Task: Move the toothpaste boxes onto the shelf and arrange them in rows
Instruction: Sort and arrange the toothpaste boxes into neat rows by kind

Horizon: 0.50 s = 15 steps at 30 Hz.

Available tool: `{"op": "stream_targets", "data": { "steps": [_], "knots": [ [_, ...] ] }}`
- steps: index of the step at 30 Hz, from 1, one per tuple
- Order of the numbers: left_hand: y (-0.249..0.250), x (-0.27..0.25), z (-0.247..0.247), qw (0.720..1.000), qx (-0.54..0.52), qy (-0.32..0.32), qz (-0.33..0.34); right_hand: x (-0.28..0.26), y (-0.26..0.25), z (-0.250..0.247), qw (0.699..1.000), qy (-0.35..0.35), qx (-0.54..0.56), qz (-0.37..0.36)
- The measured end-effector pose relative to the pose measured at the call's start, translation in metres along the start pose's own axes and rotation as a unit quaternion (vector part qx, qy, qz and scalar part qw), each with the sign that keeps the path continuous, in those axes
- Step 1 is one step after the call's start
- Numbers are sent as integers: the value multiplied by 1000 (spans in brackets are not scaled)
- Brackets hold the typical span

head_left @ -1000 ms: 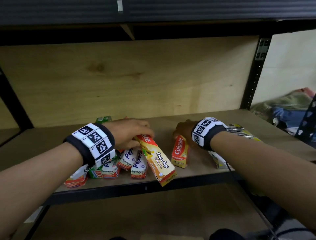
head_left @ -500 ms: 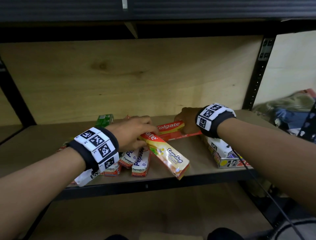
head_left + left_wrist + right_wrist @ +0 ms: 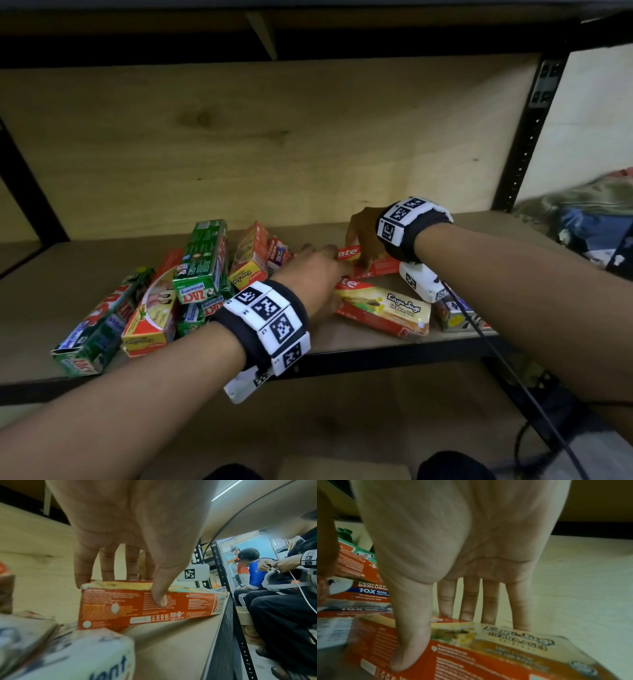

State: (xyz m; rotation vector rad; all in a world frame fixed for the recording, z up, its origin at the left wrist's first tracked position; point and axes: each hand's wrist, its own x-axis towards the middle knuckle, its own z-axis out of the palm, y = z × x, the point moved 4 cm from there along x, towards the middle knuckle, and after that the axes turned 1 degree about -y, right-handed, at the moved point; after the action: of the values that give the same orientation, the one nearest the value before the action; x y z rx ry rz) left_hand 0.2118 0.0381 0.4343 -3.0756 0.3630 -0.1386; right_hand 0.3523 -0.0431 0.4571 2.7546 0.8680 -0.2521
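My left hand gripped the near Kayu Sugi box, thumb on its red side panel and the four fingers hooked over its far top edge. That box lay flat on the shelf, near the front edge and angled toward the right. My right hand held a second red Colgate box just beyond it: the thumb pressed the near red side while the fingers reached over the far edge. The two boxes lay close together, one behind the other, and I could not tell whether they touched.

To the left sat a loose heap of toothpaste boxes. A green Zact box rested on top, tilted, with a yellow-and-orange box leaning just beside it on the right. Another long green Zact box lay at the left near edge, and an orange-and-yellow box lay between the two green ones. From the left wrist, a blurred white Pepsodent box filled the near corner.

At the right near edge, partly under my right forearm, lay a small box with dark print; its brand was hidden. Past the shelf upright, crumpled cloth lay at the far right.
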Motion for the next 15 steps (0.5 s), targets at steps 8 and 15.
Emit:
{"op": "stream_targets", "data": {
  "steps": [8, 15],
  "knots": [
    [-4, 18, 10, 999, 11, -14, -50, 8, -1, 1, 1000, 5, 21, -13],
    [-17, 27, 17, 996, -6, -26, -82, 17, -3, 6, 998, -1, 41, -41]
  ]
}}
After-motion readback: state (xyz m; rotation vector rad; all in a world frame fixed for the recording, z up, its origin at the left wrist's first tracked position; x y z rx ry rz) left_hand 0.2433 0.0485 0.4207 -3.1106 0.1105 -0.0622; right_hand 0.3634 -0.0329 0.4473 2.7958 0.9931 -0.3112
